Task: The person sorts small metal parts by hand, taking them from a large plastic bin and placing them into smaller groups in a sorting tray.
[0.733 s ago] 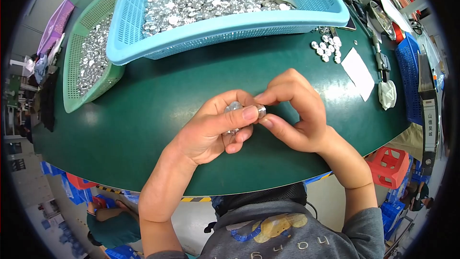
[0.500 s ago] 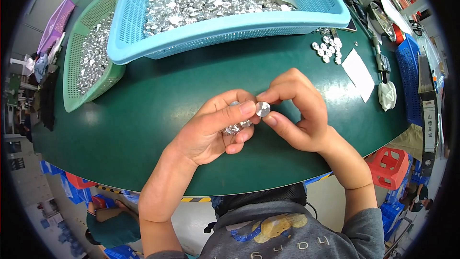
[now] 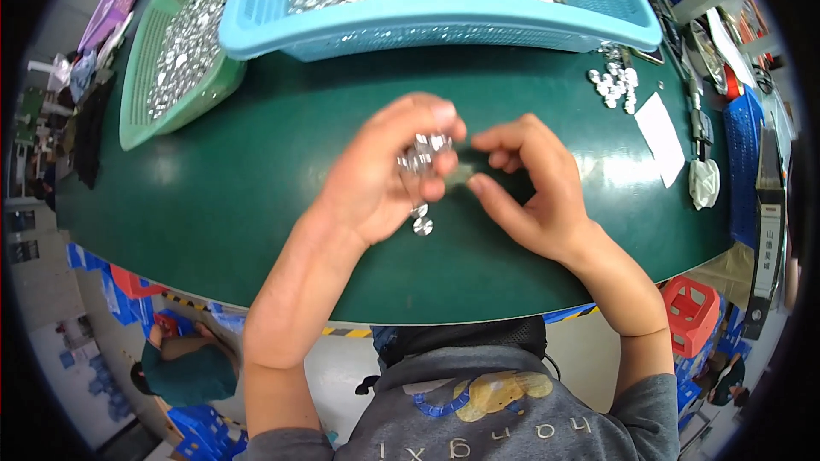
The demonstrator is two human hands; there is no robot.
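Note:
My left hand [image 3: 369,177] is curled round several small round shiny metal pieces [image 3: 420,155], which show between its thumb and fingers. Just below it, two more such pieces [image 3: 422,225] are near the green table top, one partly behind the other. To the right, my right hand [image 3: 547,196] has its thumb and forefinger apart with nothing held between them. A pale blurred streak [image 3: 461,174] shows between the two hands, too smeared to make out.
A blue basket [image 3: 444,13] full of shiny pieces stands at the back, with a green basket [image 3: 137,111] of similar pieces on its left. At the right lie a loose group of pieces [image 3: 615,85], white paper [image 3: 660,138] and a measuring tool [image 3: 702,124].
My right fingers have parted from the round piece they pinched beside my left hand. The left hand has tilted and moved up and left, and two pieces now show below it.

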